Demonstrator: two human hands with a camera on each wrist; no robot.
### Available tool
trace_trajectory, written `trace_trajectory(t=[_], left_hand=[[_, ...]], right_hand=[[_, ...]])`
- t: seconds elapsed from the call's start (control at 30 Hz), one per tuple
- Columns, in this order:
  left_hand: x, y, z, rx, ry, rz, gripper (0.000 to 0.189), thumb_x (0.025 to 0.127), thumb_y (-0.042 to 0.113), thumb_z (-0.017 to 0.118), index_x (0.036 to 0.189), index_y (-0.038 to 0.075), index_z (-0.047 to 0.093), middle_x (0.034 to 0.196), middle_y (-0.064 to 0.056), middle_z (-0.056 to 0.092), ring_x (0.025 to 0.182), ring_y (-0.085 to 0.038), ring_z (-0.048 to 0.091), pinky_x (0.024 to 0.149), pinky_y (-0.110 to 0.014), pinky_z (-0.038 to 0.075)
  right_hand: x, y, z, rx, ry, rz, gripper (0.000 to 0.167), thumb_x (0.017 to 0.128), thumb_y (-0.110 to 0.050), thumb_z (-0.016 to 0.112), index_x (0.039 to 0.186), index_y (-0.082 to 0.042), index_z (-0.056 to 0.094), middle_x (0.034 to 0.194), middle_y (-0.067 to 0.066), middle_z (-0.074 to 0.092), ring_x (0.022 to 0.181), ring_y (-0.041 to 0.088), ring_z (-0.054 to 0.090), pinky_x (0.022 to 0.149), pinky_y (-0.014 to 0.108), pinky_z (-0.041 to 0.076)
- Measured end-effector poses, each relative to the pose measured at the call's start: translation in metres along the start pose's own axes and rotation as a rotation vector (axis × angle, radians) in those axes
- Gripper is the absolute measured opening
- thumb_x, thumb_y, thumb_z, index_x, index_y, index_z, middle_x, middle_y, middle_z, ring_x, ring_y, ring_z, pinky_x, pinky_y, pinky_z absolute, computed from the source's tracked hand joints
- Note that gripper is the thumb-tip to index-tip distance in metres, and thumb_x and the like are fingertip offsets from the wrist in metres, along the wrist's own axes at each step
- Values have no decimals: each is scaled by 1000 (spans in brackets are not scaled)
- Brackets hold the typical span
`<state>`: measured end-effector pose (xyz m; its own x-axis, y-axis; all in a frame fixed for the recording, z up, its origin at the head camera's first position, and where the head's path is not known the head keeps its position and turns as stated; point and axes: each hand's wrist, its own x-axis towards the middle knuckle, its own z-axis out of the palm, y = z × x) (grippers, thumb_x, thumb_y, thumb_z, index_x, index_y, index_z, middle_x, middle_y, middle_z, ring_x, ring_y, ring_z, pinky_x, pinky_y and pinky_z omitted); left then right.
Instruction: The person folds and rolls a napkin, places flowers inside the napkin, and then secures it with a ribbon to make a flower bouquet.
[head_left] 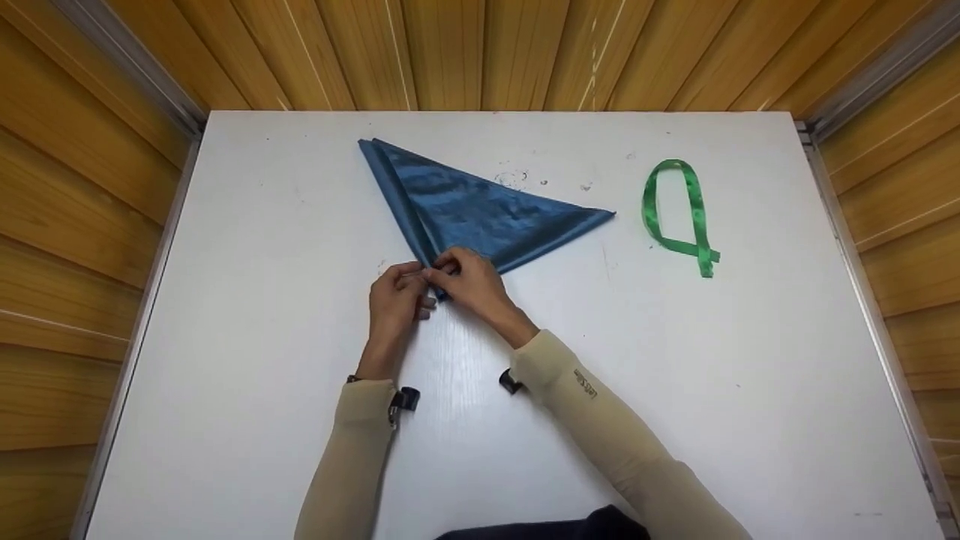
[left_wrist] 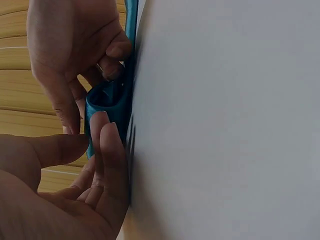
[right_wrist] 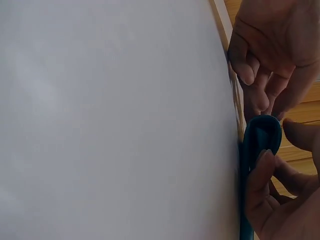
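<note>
A blue satin-like cloth (head_left: 480, 202) lies on the table as a triangle, its left edge rolled into a narrow tube. My left hand (head_left: 394, 296) pinches the near end of that roll from the left, between thumb and fingers. From the other side, my right hand (head_left: 472, 285) grips the same end, its thumb close to the left fingertips. Seen end-on in the left wrist view, the roll (left_wrist: 116, 114) has a hollow, looped opening. The right wrist view shows a right fingertip at the opening of the roll (right_wrist: 255, 125). Fingers partly hide the near corner.
To the right of the cloth, a green ribbon (head_left: 698, 210) lies in a loop with crossed ends. The white table (head_left: 225, 337) has small dark marks beyond the cloth. Wood-panelled walls (head_left: 517, 52) stand around its back and sides.
</note>
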<state>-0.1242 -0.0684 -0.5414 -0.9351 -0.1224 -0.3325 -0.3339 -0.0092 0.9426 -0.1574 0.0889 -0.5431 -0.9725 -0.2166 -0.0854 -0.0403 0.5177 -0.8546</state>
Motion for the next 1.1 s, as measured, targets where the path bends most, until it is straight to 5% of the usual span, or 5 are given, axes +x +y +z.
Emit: trace_trajectory(t=[0.17, 0.5, 0.87, 1.1], left_hand=[[0, 0, 1, -11, 16, -8, 30, 100, 0, 65, 129, -3, 68, 106, -19, 76, 64, -19, 70, 53, -25, 56], [0, 0, 5, 50, -13, -15, 39, 94, 2, 66, 133, -5, 67, 98, -18, 76, 65, -21, 70, 52, -25, 54], [5, -1, 11, -24, -34, 41, 33, 96, 1, 71, 128, -4, 68, 97, -17, 76, 62, -20, 67, 52, -26, 54], [8, 3, 14, 84, 1, 14, 29, 97, 2, 70, 125, -4, 71, 98, -15, 76, 68, -21, 70, 53, -26, 55]], right_hand=[[1, 2, -4, 78, 6, 79, 27, 103, -24, 73, 121, -4, 70, 105, 8, 74, 92, 22, 69, 77, 35, 54], [-2, 3, -5, -67, 125, 39, 18, 100, -16, 77, 113, -5, 72, 100, 9, 70, 91, 25, 67, 83, 40, 54], [0, 4, -12, 69, 58, 66, 25, 103, -30, 73, 113, -7, 73, 97, 4, 74, 76, 18, 66, 64, 32, 52], [2, 6, -20, -100, 115, 15, 15, 102, -23, 75, 103, -8, 78, 97, 5, 73, 87, 21, 66, 78, 38, 53]])
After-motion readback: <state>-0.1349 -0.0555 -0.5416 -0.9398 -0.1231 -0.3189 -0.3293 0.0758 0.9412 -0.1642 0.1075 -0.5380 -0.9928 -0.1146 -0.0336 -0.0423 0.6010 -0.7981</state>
